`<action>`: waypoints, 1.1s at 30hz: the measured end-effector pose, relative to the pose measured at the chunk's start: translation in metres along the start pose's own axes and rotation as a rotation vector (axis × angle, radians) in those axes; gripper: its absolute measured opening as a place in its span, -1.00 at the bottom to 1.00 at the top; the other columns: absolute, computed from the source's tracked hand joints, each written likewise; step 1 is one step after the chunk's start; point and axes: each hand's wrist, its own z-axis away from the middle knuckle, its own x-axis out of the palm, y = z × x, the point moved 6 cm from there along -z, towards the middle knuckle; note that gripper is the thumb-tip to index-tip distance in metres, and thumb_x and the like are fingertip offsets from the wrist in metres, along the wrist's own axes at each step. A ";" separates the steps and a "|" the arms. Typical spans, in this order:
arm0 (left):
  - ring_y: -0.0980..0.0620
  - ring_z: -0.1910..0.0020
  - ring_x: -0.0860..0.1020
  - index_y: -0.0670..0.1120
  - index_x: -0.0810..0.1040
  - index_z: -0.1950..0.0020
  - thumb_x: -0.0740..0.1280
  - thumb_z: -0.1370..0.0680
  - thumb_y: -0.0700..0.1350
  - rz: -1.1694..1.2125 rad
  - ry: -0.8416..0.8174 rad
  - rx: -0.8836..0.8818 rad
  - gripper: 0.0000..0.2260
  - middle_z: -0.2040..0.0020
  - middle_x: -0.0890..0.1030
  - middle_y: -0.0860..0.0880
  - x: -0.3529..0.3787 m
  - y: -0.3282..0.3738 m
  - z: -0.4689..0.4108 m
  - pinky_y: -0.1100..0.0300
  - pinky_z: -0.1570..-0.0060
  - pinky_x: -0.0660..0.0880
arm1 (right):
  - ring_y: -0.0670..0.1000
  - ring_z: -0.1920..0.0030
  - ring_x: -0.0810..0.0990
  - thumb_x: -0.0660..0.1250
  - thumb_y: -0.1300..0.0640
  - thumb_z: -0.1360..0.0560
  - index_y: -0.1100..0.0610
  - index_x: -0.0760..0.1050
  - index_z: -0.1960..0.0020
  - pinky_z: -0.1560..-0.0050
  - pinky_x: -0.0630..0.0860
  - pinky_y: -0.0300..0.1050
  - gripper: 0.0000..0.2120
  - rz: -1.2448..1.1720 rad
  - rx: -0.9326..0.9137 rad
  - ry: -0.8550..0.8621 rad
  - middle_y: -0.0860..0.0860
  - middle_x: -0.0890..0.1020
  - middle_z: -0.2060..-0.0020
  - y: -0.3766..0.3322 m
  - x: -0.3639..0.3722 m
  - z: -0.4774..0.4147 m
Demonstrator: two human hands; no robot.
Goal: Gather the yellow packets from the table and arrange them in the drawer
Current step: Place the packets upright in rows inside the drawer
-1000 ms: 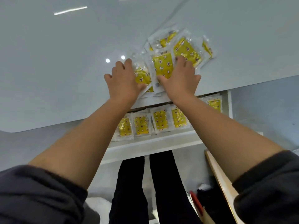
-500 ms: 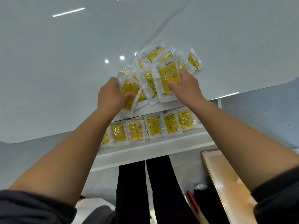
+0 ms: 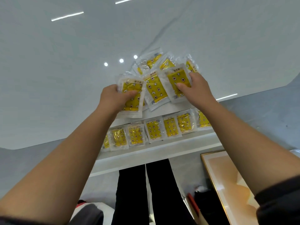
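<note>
At centre frame the left grip [image 3: 113, 98] holds a yellow packet [image 3: 134, 108], thumb across its face, over the near edge of the white bench [image 3: 65, 78]. The right grip [image 3: 196, 88] pinches a second packet [image 3: 177, 77], its far fingers seemingly curled behind. Loose packets [image 3: 152, 60] lie beyond. Lower in the frame, a row of packets [image 3: 154, 130] lines the open drawer [image 3: 154, 151].

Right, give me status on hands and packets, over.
Left hand grips left packet. Right hand pinches right packet on the pile. Drawer open below, one row of packets laid. Nothing blocking.
</note>
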 end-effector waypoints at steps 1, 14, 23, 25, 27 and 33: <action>-0.06 0.14 0.65 -0.05 0.53 0.16 0.51 -0.41 -0.09 0.006 0.001 -0.008 -0.84 0.11 0.65 -0.09 0.008 0.001 0.000 0.02 0.06 0.61 | 0.04 -0.03 0.49 0.33 0.06 -0.51 0.18 0.53 -0.07 0.00 0.38 -0.12 -0.77 0.046 -0.026 0.027 0.03 0.48 -0.02 -0.002 -0.002 -0.004; 0.04 0.23 0.39 -0.05 0.32 0.27 0.37 -0.49 -0.09 -0.119 0.145 -0.009 -0.76 0.27 0.38 0.04 0.060 0.022 -0.018 0.22 0.35 0.30 | 0.11 -0.14 0.43 0.30 -0.02 -0.48 0.15 0.48 -0.04 -0.10 0.30 0.00 -0.74 0.416 -0.102 0.053 0.08 0.47 -0.12 -0.017 0.000 -0.041; -0.06 0.00 0.59 -0.10 0.47 -0.07 0.36 -0.53 -0.04 -0.061 0.103 0.058 -0.80 -0.01 0.58 -0.06 0.044 0.015 -0.015 -0.02 0.01 0.57 | -0.02 0.22 0.40 0.32 0.10 -0.49 0.19 0.41 0.05 0.28 0.35 -0.16 -0.83 0.090 -0.065 -0.030 0.02 0.47 0.19 -0.017 -0.003 -0.030; 0.01 0.05 0.58 -0.06 0.44 -0.08 0.33 -0.56 -0.09 0.013 0.087 0.055 -0.86 0.01 0.56 0.00 0.039 0.014 -0.013 0.17 0.18 0.55 | 0.00 0.20 0.46 0.33 0.11 -0.47 0.26 0.44 0.00 0.22 0.45 -0.09 -0.77 -0.066 0.006 0.003 0.07 0.52 0.17 -0.013 -0.010 -0.027; 0.05 0.08 0.59 -0.03 0.43 -0.10 0.32 -0.56 -0.12 0.087 0.064 0.043 -0.86 -0.02 0.57 -0.01 0.035 0.013 -0.011 0.23 0.23 0.53 | 0.04 0.12 0.59 0.35 0.12 -0.47 0.21 0.49 -0.03 0.04 0.57 0.02 -0.80 -0.244 0.086 0.014 0.11 0.61 0.07 -0.007 -0.015 -0.020; -0.04 0.00 0.65 -0.11 0.44 -0.25 0.32 -0.57 -0.19 0.360 -0.071 -0.005 -0.74 -0.12 0.63 -0.09 0.030 0.008 -0.004 0.01 0.02 0.60 | 0.02 -0.10 0.62 0.40 0.05 -0.46 0.02 0.48 -0.17 -0.22 0.53 0.13 -0.70 -0.474 0.175 -0.096 -0.01 0.64 -0.09 0.006 -0.004 -0.002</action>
